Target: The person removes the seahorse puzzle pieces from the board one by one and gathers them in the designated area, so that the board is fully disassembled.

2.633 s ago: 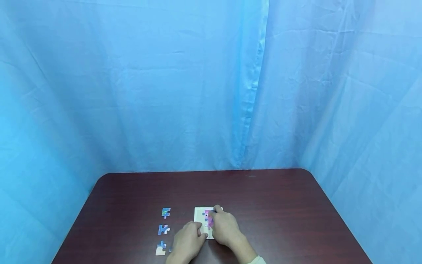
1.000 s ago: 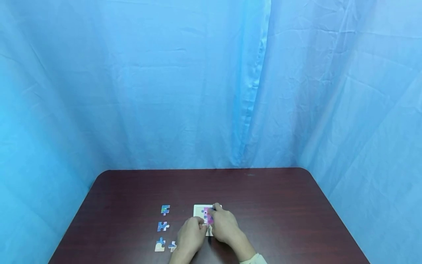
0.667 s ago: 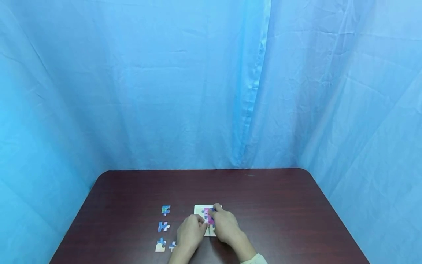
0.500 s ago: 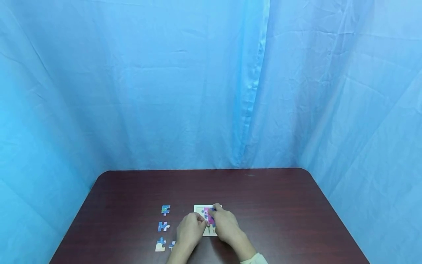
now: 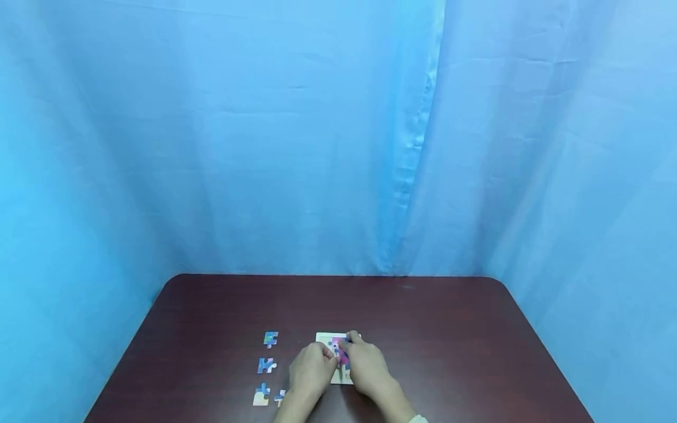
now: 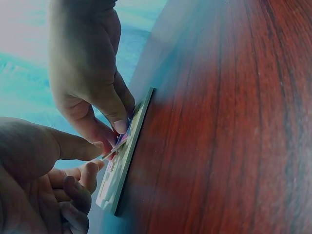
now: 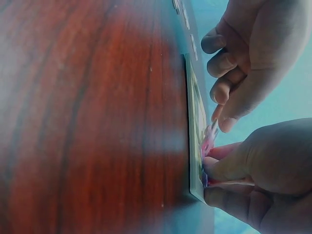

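In the head view a small white-rimmed jigsaw tray (image 5: 325,335) lies on the table, partly filled with pink, purple and blue pieces. My left hand (image 5: 312,369) is at its left side. Between that thumb and index finger I pinch a puzzle piece (image 7: 213,128), tilted at the pink pieces, as the right wrist view shows. The right hand (image 5: 368,365) rests over the tray's right part. Its thumb and fingers press on the pieces (image 6: 123,138) there, and one finger reaches the far right corner. The fingers hide much of the picture.
Several loose puzzle pieces lie left of the tray: a blue-green one (image 5: 271,338), a blue-and-white one (image 5: 266,365), a blue-and-cream one (image 5: 261,395), and another (image 5: 280,397) beside the left wrist. Blue curtains (image 5: 296,147) surround the dark red table (image 5: 433,329).
Since the oldest frame my left hand has moved slightly up and right across the tray, uncovering one loose piece beside its wrist. The right hand stays on the tray. The whole view has shifted slightly.
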Demonstrator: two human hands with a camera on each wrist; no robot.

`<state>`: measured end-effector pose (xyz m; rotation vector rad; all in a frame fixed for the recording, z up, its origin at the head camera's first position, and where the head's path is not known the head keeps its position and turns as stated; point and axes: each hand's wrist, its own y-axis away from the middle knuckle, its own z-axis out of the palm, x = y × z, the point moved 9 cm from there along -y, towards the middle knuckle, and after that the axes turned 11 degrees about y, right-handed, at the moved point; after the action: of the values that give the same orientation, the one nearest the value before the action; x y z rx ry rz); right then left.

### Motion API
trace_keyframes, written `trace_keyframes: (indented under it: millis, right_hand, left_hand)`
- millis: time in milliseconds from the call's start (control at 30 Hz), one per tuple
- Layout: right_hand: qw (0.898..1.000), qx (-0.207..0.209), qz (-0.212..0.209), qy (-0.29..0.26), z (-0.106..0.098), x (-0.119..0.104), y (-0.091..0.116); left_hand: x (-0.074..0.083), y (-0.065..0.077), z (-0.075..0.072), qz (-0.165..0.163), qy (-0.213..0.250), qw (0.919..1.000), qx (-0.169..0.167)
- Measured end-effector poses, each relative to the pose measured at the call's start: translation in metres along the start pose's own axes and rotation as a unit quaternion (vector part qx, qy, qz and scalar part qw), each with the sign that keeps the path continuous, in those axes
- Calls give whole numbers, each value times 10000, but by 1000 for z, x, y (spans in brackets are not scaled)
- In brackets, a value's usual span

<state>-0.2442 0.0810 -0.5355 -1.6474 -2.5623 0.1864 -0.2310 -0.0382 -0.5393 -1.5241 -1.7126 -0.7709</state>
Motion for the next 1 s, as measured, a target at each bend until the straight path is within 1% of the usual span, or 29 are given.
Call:
trace_keyframes:
  millis: [100,200,300,433,600,800,1000]
  right_hand:
    - [9999,80,85,-57,-4,9,4]
    - [9994,101,296,-147,-8,20,9]
    - [9987,-3,433,-257,-7,26,12]
    - [9984,-142,472,-259,-6,25,10]
    - [9981,-202,541,-218,-7,25,10]
    - [9983,-143,525,-199,-9,26,10]
    - [9985,-167,463,-234,-7,25,7]
  left_hand:
    - [7,0,7,106,68,9999,-17]
    - [14,-1,17,173,154,9995,-214]
    - [17,-1,22,150,195,9991,-343]
    - [15,-1,21,123,238,9990,-361]
    - [13,-1,22,63,325,9982,-499]
    - [13,-2,24,73,352,9977,-568]
    - [13,-1,22,51,412,9972,-626]
